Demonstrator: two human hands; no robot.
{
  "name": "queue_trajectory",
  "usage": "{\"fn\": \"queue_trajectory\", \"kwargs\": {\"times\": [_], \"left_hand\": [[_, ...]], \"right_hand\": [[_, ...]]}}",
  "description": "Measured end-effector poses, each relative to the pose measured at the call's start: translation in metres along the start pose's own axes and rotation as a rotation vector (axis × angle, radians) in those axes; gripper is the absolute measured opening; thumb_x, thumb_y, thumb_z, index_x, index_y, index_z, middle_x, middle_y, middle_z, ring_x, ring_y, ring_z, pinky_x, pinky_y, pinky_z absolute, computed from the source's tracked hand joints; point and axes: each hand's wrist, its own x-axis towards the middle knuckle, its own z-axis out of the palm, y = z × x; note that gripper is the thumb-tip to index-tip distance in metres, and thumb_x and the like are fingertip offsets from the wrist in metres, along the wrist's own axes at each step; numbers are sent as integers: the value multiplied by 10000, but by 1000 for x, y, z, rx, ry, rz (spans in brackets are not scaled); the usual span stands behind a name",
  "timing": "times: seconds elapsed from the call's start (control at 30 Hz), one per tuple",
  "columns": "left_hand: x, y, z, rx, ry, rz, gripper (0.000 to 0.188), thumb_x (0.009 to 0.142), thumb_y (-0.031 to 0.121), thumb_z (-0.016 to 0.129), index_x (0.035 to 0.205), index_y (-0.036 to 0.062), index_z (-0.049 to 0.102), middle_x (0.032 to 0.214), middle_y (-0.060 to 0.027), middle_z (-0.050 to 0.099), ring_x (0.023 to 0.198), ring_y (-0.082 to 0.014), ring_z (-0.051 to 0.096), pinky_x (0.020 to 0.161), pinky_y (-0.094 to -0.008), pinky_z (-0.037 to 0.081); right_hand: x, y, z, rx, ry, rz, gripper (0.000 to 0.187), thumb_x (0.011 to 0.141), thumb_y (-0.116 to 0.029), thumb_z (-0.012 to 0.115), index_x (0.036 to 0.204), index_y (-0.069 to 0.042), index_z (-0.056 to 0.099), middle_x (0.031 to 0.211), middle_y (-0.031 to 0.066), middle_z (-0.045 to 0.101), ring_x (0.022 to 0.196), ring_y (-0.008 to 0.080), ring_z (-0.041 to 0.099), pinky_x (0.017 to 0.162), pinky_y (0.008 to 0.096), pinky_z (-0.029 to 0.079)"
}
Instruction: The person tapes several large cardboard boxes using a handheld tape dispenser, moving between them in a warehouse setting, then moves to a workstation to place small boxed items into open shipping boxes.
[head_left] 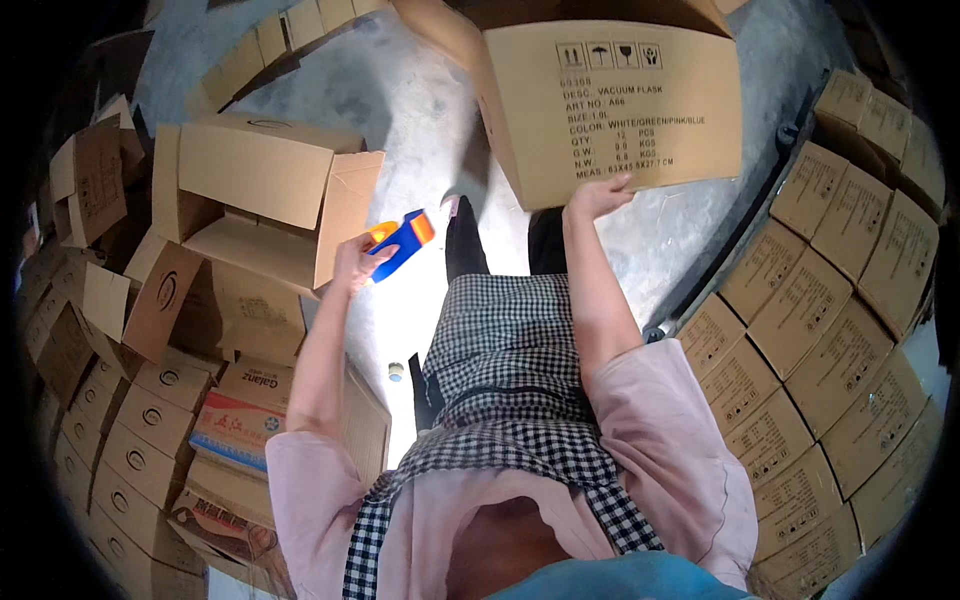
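Note:
My left hand [356, 264] grips a blue and orange tape dispenser [404, 250], held out in front of my left side. Farther forward and to the right is a large brown cardboard box [530, 120], with its printed side facing me and its top flaps open. My right hand [598, 198] holds this box at its near lower edge, with some fingers hidden beneath the cardboard. The tape dispenser and the box are apart.
An open empty carton [255, 165] lies at my left, above stacked boxes [135, 460] and a red and blue carton [235, 425]. Rows of sealed cartons [800, 315] stand at right beside a dark rail [735, 250]. A small roll [396, 372] rests on the floor.

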Motion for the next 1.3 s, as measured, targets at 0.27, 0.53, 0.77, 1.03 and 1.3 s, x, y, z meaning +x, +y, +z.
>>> {"fn": "queue_trajectory", "kwargs": {"times": [0.27,0.53,0.77,1.03,1.3], "left_hand": [[-40,59,47,136,212,30,439,728,320,845,843,-59,654,706,-63,652,640,-83,569,603,-247,472],[-112,137,46,-112,-146,118,298,721,121,838,927,-1,662,840,-33,659,764,-91,586,720,-241,471],[-125,160,64,68,-292,190,275,701,53,828,916,2,664,845,-24,657,793,-92,578,758,-247,468],[-112,149,95,148,-320,123,283,750,187,821,901,4,668,820,-18,645,778,-101,577,738,-264,462],[-49,126,117,362,-114,230,353,784,303,806,841,-19,672,733,-35,654,650,-86,579,606,-256,480]], "right_hand": [[-97,24,-11,593,-249,1042,1042,762,-867,386,1538,-242,82,1599,31,74,1442,377,117,1093,682,168],[-21,14,-57,-156,-342,386,492,978,-246,549,1350,41,399,1193,180,574,1067,268,576,919,340,453],[-83,-93,-138,198,-1344,751,342,1006,-225,499,1172,59,592,1098,123,656,1012,182,626,905,321,498],[-65,-52,-148,-219,-1106,94,165,934,-129,597,941,18,673,827,65,695,752,180,675,694,279,537],[-17,-35,-106,-519,-636,-839,62,829,-171,666,824,-117,695,844,21,705,996,210,619,1023,410,331]]}}
